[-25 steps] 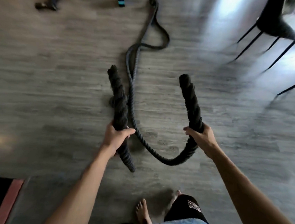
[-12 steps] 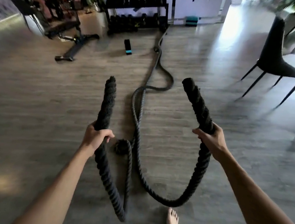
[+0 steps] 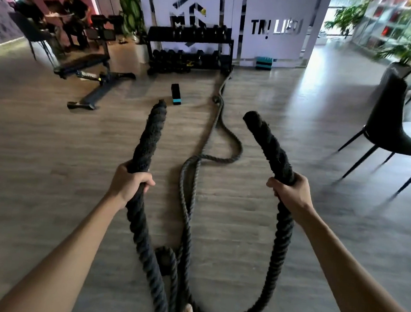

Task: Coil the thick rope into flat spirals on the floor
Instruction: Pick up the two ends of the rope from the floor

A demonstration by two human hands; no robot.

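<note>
On the far wall stands a tall white panel (image 3: 269,50) with large dark block letters (image 3: 276,28) across it. They read "TR! LIEU", though the last letters are blurred and the final one may be something else. On the neighbouring white panel to the left is an angular black logo (image 3: 187,9) with a small yellow corner, with no words under it that can be read.

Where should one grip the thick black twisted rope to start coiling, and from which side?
Just below a free end, as the left hand and right hand grip the thick black twisted rope, fingers wrapping from the outer side: its round, ridged body fills a fist, probably without slipping.
</note>
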